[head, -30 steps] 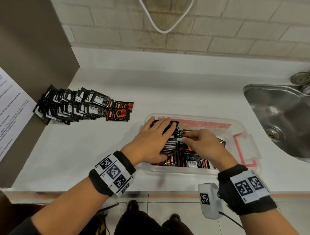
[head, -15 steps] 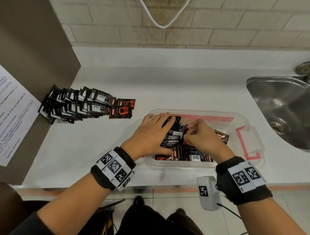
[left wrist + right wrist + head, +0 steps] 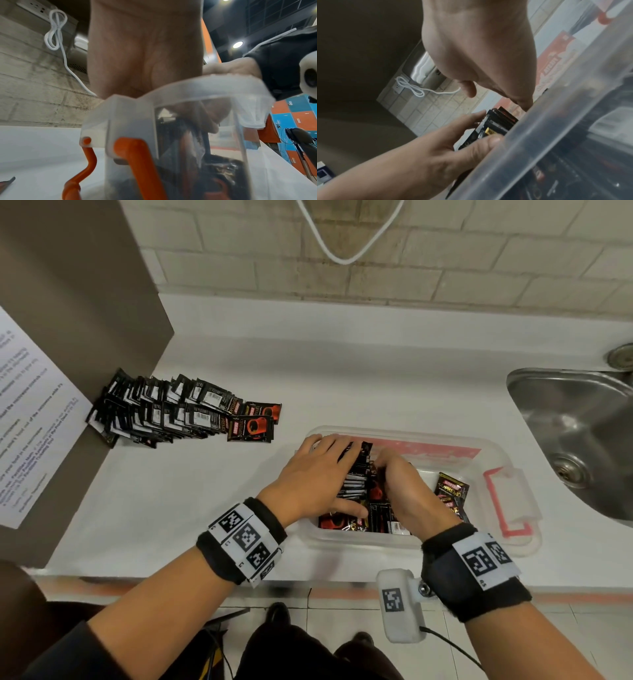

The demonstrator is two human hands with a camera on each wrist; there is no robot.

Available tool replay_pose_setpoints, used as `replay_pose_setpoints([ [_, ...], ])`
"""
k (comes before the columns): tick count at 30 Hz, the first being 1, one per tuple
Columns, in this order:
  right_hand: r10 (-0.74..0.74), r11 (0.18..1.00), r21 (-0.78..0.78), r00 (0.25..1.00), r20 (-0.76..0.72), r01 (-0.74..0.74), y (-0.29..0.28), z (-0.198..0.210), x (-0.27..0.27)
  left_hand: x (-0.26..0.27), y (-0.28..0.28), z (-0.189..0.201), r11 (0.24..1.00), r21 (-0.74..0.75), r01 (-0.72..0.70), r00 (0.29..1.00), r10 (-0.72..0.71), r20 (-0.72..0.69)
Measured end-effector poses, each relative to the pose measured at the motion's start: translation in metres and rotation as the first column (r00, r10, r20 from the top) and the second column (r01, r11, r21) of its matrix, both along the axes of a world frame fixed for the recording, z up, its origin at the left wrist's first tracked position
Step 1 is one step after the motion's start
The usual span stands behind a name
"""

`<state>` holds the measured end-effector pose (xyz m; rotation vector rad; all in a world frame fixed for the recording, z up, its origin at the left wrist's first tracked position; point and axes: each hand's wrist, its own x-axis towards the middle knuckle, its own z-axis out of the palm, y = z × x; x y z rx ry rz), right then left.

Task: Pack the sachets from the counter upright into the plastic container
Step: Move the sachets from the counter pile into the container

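Working at the near edge of the surface (image 3: 212, 491), both hands are down inside the plastic container (image 3: 493, 453). The left hand (image 3: 318, 477) lies flat, its fingers (image 3: 346, 448) straight, thumb along the near side, propping a row of sachets (image 3: 356, 484) on edge at the container's left end. The right hand (image 3: 404, 491) has its fingers curled into that row; whether they pinch a sachet I cannot tell. A few more sachets (image 3: 452, 491) lie loose toward the right end. Farther back, against the surface's left edge, the unpacked pile (image 3: 164, 412) leans in a slumped fan. My reading is that the step in hand is squaring up the standing row; next calls for one hand bracing it while the other fetches from the pile.
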<state>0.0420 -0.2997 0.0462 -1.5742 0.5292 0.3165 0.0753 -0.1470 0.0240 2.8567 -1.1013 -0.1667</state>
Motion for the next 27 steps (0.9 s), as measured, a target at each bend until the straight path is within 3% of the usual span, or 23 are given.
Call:
replay_pose_setpoints([
  [9, -0.011, 0.988, 0.154, 1.0, -0.027, 0.015, 0.008, 0.002, 0.008, 0.009, 0.002, 0.003, 1.0, 0.016, 0.008, 1.0, -0.008, -0.008],
  [21, -0.001, 1.0, 0.026, 1.0, -0.013, 0.002, 0.02, 0.004, 0.007, 0.016, 0.004, 0.003, 1.0, -0.029, 0.007, 1.0, -0.006, 0.03],
  [27, 0.029, 0.998, 0.057, 0.999, -0.018, -0.028, 0.02, 0.004, 0.008, 0.015, 0.009, 0.002, 0.997, -0.07, 0.025, 1.0, -0.025, 0.004],
])
